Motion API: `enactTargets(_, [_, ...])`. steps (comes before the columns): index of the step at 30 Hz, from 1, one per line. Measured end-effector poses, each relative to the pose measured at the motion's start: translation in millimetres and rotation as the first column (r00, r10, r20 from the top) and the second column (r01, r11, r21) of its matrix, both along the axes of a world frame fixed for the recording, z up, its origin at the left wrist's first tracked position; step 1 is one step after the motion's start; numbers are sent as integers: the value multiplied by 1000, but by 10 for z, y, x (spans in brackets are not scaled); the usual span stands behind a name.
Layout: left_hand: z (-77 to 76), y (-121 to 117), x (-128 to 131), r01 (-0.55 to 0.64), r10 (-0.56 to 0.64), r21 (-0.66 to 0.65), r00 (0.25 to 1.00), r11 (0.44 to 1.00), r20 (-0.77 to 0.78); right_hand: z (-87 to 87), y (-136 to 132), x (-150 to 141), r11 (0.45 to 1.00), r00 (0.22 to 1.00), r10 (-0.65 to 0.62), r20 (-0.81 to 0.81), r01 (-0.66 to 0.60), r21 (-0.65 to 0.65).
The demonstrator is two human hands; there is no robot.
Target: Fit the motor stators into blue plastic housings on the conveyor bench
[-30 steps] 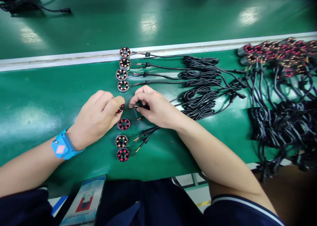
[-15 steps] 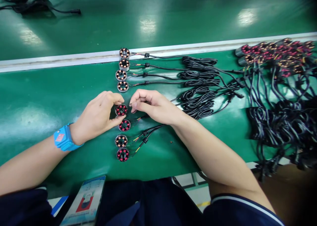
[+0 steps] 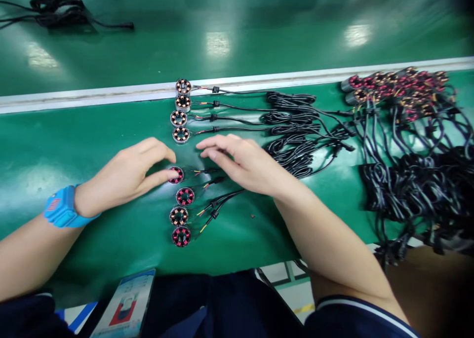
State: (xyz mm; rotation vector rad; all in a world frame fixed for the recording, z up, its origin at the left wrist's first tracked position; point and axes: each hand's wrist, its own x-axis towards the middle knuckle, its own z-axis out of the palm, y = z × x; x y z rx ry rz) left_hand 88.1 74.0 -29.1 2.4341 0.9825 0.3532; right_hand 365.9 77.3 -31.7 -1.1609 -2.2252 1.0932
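Fine leads (image 3: 199,172) at risk.
Red-wound ring (image 3: 179,175) is overlapped by the thumb of the parted left hand (image 3: 135,172), ungripped; nothing is held by the loosely open right hand (image 3: 246,165). Leads could be strained by nudging.

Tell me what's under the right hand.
Two black cables, coloured wire ends in view, pass beneath the right hand over the green table. Cable loops show beyond. The hand covers the stretch between; whatever else lies there can't be seen.

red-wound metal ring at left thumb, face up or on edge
Face up: the red-wound metal ring shows its circle of windings, partly hidden by the left hand.
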Motion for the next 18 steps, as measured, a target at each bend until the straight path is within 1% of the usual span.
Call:
enactTargets(2, [8, 105, 10, -70, 76, 117, 996, 991, -49, 67, 87, 46, 994, 999, -36, -26, 39, 97])
enactTargets(3, [-6, 159, 23, -82, 96, 167, 992, 983, -76, 88, 137, 51, 990, 999, -29, -31, 33, 135])
enactTargets(5, [-64, 252, 61, -65, 93, 208, 988, 976, -126, 95, 235, 25, 982, 1000, 14, 1, -14, 186])
enactTargets(8, [-178, 315, 121, -64, 95, 214, 986, 975, -138, 8, 348, -74, 971, 993, 80, 82, -96, 217])
enactTargets(11, [-256, 301, 165, -86, 112, 222, 988, 971, -108, -141, 403, -169, 962, 989, 116, 95, -136, 237])
enactTargets(14, [-278, 268, 187, -71, 84, 215, 995, 974, -52, -244, 408, -208, 970, 993, 112, 44, -119, 214])
enactTargets(16, [-270, 250, 190, -85, 93, 224, 995, 971, -24, -259, 400, -209, 983, 995, 97, 6, -96, 155])
enactTargets(18, [-255, 235, 187, -106, 112, 274, 994, 956, -8, -237, 397, -204, 994, 997, 72, -22, -70, 81])
